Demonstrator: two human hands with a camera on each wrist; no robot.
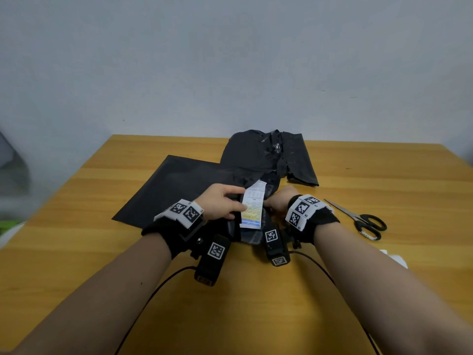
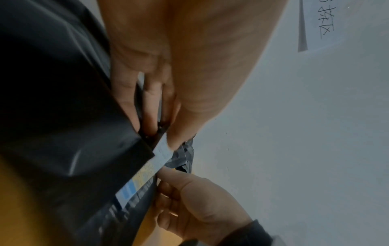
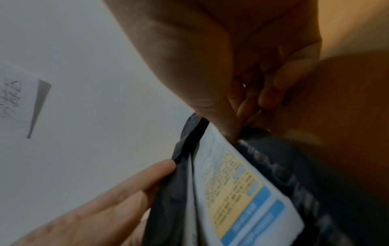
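A white paper slip with yellow and blue printed blocks lies on a dark packet near the middle of the wooden table. My left hand pinches the slip's left edge, thumb on top and fingers underneath against black film. My right hand grips the packet's right edge, its thumb pressing at the slip's far corner. The packet shows a patterned band beside the slip. In the left wrist view the slip runs between both thumbs.
A flat black mailer bag lies to the left behind my hands. A crumpled black plastic bag sits at the back. Black-handled scissors lie to the right, with a scrap of white paper nearer the right edge.
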